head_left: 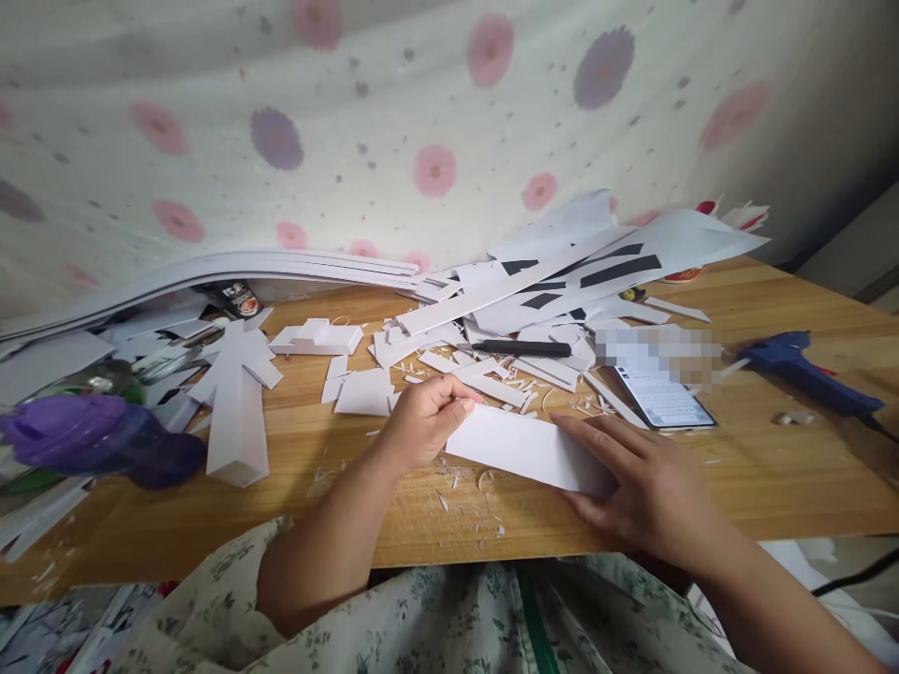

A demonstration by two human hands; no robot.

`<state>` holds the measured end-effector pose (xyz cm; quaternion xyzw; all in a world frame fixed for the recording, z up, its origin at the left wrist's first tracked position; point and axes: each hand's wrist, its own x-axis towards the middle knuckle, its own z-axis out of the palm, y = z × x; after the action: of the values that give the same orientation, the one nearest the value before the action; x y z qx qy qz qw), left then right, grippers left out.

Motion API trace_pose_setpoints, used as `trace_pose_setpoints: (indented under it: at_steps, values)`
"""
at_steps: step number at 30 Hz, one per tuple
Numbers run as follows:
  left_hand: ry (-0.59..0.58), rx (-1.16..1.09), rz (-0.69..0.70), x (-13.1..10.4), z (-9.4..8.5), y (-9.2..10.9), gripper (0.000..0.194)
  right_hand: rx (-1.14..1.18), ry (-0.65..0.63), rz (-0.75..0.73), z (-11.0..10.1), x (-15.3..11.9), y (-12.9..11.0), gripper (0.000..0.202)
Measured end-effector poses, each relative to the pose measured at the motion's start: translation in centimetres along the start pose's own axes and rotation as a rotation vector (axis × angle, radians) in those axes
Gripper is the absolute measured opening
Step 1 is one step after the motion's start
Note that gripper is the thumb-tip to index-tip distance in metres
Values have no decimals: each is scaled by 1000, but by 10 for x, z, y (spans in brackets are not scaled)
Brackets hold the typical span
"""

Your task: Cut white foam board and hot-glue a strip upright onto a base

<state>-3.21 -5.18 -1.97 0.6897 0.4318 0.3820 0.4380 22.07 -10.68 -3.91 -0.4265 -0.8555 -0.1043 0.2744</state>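
A white rectangular piece of foam board or card [523, 446] is held between my two hands above the table's front part. My left hand [430, 418] pinches its left end between thumb and fingers. At the right end, my right hand [636, 473] grips it, fingers along the far edge and thumb at the near edge. Just beyond the piece lies a craft knife with a black handle [526, 348] on white offcuts. Thin white shavings [484, 482] are strewn on the wood near my hands.
A phone [664, 393] and a blue glue gun [807, 370] lie to the right. On the left are a white box-like model [239, 426] and a purple bottle [105, 435]. White strips and sheets [506, 290] are heaped at the back, before a flowered curtain [379, 122].
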Motion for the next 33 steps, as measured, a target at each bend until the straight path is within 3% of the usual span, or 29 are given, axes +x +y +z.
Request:
trace_pose_setpoints:
  at_steps: [13,22,27,33]
  values:
    - [87,239,22,-12,5,8,24,66,-43,-6,-6,-6,-8,50]
    - [-55,-46,-51,-5,-7,-5,54,57,-89,15,-7,-6,-6,50]
    - [-326,8,-146,-10,-13,-3,34,66,-136,-3,-7,-9,-5,49]
    - [-244,83,-219,-17,-19,-3,15,74,-173,19,1,-4,-5,47]
